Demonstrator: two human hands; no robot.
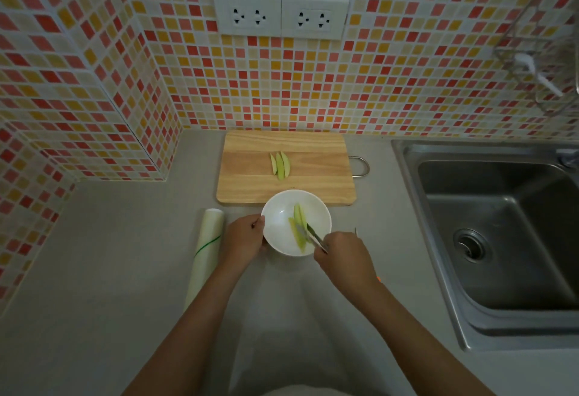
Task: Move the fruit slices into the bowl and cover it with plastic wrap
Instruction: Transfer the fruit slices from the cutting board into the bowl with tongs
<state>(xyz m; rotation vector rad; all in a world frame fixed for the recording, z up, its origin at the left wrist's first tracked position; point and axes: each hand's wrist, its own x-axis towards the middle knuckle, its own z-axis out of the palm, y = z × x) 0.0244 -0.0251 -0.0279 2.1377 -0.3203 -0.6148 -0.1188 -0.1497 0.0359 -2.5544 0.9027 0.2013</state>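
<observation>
The grey countertop [109, 270] carries a wooden cutting board [313, 182], a plastic wrap roll [206, 251] and a white bowl [279, 207].

Two bare forearms enter from the bottom edge, each uncovered along all of its visible length, with no sleeve or cuff showing. The left hand [242, 239] and the right hand [343, 254] are also bare, without gloves. No ring, watch or bracelet shows on the fingers or wrists, though the dim light hides fine detail. At the bottom edge, between the arms, a pale strip of clothing shows, too little to identify
</observation>
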